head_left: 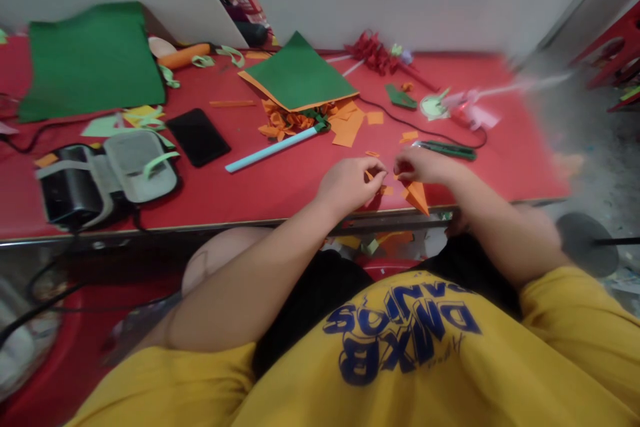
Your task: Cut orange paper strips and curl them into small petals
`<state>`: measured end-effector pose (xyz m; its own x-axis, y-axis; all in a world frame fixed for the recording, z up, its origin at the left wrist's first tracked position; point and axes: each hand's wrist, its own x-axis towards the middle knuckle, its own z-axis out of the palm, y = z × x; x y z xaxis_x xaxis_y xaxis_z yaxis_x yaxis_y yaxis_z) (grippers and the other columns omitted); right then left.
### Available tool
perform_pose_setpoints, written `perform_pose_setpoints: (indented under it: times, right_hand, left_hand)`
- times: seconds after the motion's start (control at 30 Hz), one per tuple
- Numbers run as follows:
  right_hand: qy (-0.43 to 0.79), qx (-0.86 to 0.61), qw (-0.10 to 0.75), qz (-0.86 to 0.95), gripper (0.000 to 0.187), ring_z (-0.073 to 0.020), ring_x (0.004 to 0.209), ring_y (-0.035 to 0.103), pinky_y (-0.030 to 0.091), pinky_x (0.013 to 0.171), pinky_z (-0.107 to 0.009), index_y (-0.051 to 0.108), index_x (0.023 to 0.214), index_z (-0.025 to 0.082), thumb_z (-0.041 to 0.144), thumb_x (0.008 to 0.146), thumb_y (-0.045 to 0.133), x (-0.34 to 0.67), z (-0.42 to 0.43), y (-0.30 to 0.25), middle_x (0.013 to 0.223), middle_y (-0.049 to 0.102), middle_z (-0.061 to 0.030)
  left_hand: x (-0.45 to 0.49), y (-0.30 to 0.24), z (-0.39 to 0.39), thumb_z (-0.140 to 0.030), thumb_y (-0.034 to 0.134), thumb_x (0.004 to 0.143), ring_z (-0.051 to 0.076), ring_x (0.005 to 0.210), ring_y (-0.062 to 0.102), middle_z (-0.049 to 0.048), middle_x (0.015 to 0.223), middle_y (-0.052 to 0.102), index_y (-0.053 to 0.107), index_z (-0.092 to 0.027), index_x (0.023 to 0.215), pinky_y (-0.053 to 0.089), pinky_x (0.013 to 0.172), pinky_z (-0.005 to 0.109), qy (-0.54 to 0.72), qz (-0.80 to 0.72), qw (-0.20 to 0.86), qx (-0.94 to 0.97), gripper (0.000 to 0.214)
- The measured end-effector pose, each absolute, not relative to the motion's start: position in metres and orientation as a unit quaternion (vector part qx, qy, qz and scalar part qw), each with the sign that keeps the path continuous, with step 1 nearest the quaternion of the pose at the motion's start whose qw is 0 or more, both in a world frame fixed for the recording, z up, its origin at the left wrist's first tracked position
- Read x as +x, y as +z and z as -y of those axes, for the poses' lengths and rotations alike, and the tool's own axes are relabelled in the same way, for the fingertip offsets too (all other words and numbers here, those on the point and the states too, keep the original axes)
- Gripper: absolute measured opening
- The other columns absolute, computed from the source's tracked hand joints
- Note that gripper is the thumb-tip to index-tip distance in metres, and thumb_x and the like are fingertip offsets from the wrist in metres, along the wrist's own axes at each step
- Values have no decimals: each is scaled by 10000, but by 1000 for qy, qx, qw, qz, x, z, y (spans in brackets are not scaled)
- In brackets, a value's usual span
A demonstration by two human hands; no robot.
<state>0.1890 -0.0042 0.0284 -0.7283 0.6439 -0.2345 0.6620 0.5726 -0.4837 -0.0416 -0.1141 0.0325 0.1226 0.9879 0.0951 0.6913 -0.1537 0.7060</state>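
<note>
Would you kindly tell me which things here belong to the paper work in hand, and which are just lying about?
In hand:
- small orange paper piece, pinched by the left hand and the right hand
- orange paper scraps

Lying about:
- black flat phone
- grey open pouch
- large green paper sheet
- light blue stick
- red table

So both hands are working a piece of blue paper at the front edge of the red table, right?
Not quite: the paper is orange, not blue, as the head view shows. Both the left hand and the right hand do hold it at the red table's front edge.
</note>
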Motion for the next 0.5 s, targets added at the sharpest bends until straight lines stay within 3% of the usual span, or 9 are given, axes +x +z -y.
perform_pose_setpoints:
  times: [0.07,0.2,0.4,0.5]
  right_hand:
    - [-267,391,11,-881,172,-245,998,766,544,881,-338,805,1071,212,54,1007,827,187,7,29,1125,872,-100]
    - [-257,438,29,-861,394,-248,968,775,506,799,-337,786,1328,210,16,986,799,184,13,32,1146,884,-93]
    - [-250,408,15,-878,409,-257,1014,768,542,854,-329,780,1220,197,-9,874,853,188,14,32,1168,854,-99]
    - [-259,387,-14,-885,386,-249,992,762,558,863,-328,779,1243,163,34,893,881,190,15,32,1164,836,-109]
  left_hand:
    - [-42,32,114,-394,817,982,270,774,732,66,887,880,918,-299,985,418,677,368,291,-597,262,700,139]
    - [-42,34,117,-401,802,1006,270,799,750,67,927,895,916,-296,1010,419,689,372,282,-605,266,695,155]
    - [-34,31,118,-340,770,1057,261,855,778,76,1022,910,922,-269,1118,481,743,368,285,-560,265,732,179]
    - [-20,23,122,-248,778,1061,296,1127,819,102,1264,907,917,-277,1205,581,933,397,276,-408,205,846,203]
